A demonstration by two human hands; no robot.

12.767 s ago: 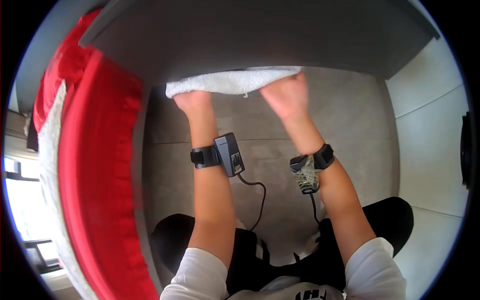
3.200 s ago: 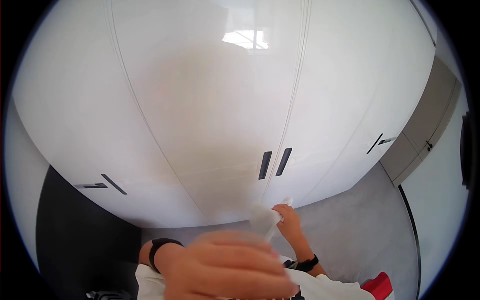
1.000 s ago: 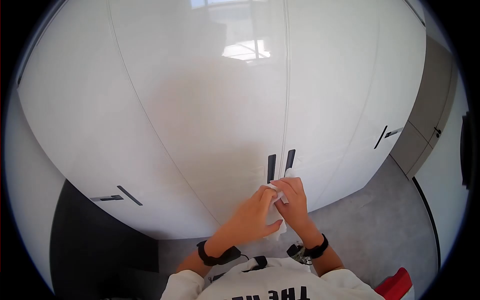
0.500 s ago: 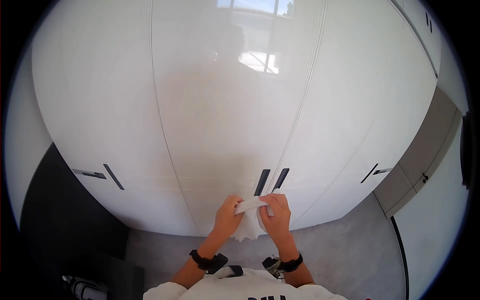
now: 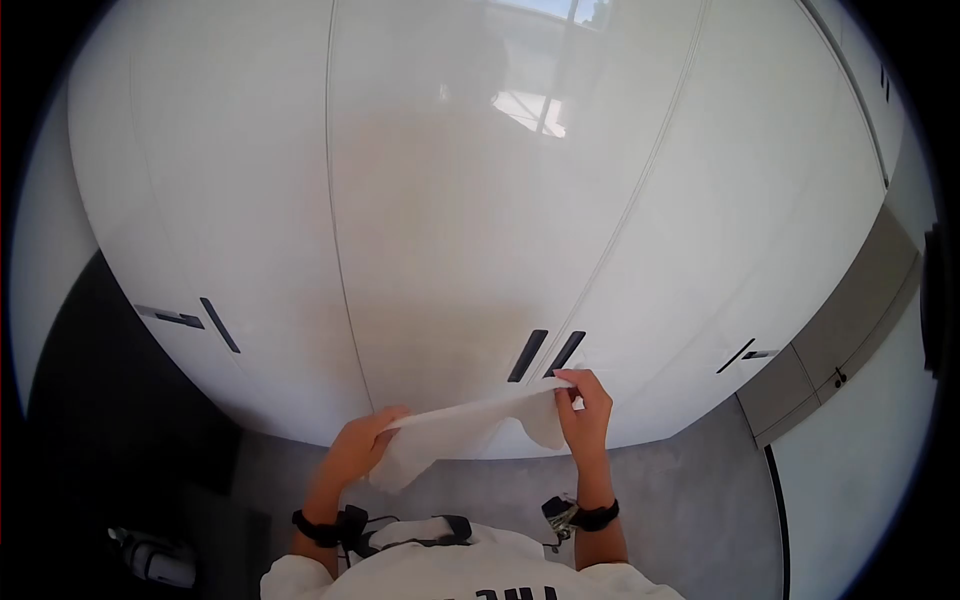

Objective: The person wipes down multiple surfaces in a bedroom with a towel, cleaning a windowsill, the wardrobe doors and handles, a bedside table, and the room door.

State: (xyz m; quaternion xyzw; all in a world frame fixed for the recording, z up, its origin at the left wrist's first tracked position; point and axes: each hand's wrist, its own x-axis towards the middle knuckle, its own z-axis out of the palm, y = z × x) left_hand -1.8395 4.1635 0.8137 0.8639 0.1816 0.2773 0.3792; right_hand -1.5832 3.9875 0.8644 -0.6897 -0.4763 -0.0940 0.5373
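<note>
A thin white cloth (image 5: 455,430) is stretched out between my two hands, low in front of the cabinet. It may be a tissue or wipe; the frame does not settle that. My left hand (image 5: 365,440) pinches its left end. At the other end my right hand (image 5: 587,405) holds a corner between thumb and fingers, slightly higher than the left. The lower edge hangs loose, drooping near each hand. Just above my right hand are two dark door handles (image 5: 565,353), apart from the cloth.
Glossy white cabinet doors (image 5: 480,220) fill the view ahead. Further handles are on the left door (image 5: 220,325) and right door (image 5: 735,356). A dark panel (image 5: 110,390) stands at left, with a pale object (image 5: 155,560) below it. Grey floor (image 5: 690,490) lies underneath; a brownish door (image 5: 830,340) is at right.
My hands have moved apart, the left one outward to the left and the right one slightly right and up. The cloth, folded and bunched before, is now spread wide between them.
</note>
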